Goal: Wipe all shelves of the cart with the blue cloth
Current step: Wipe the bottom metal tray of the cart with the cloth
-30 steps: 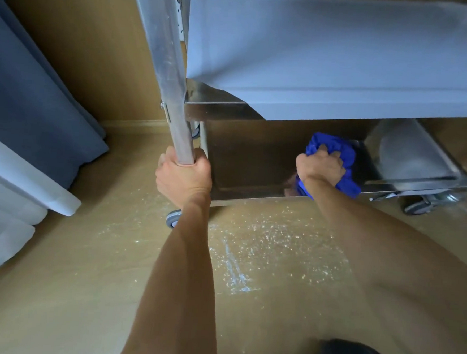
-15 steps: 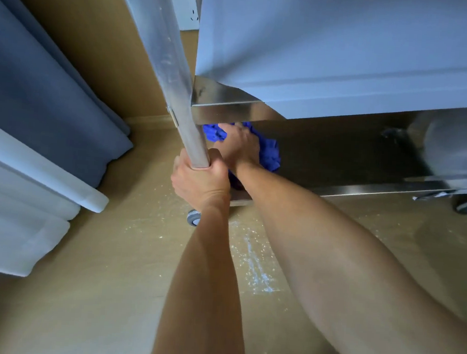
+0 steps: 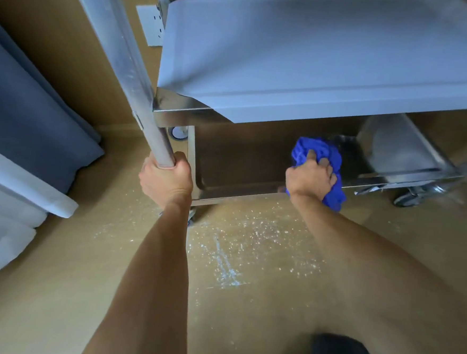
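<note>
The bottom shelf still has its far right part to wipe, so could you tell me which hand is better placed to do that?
The right hand: it already grips the blue cloth on the bottom shelf, nearest that end. The left hand is wrapped around the cart's upright post.

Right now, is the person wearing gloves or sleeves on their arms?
No. The left hand and the right hand are both bare: no gloves, rings, watch or bracelet show. Both forearms are bare too, with no sleeves anywhere in view. They are long and slim, with plain, short fingernails.

Tan floor (image 3: pixel 53 288), white-speckled; grey curtain (image 3: pixel 24 112), perhaps
</note>
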`<action>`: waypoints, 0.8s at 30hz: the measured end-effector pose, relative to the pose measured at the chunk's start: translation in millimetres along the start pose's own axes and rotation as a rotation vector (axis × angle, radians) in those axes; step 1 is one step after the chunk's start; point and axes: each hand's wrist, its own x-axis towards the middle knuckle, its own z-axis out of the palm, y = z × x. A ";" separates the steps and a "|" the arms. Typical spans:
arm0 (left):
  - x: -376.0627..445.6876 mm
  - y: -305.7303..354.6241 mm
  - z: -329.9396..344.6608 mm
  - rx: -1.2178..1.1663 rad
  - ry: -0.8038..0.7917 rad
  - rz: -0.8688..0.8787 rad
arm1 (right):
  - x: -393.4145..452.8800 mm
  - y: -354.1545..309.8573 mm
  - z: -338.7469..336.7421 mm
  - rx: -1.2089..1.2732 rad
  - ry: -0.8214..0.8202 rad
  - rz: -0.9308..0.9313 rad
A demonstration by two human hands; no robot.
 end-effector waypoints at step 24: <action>2.8 1.7 -8.7 -0.002 -0.075 -0.004 | -72.0 36.9 39.6 0.066 0.072 -0.398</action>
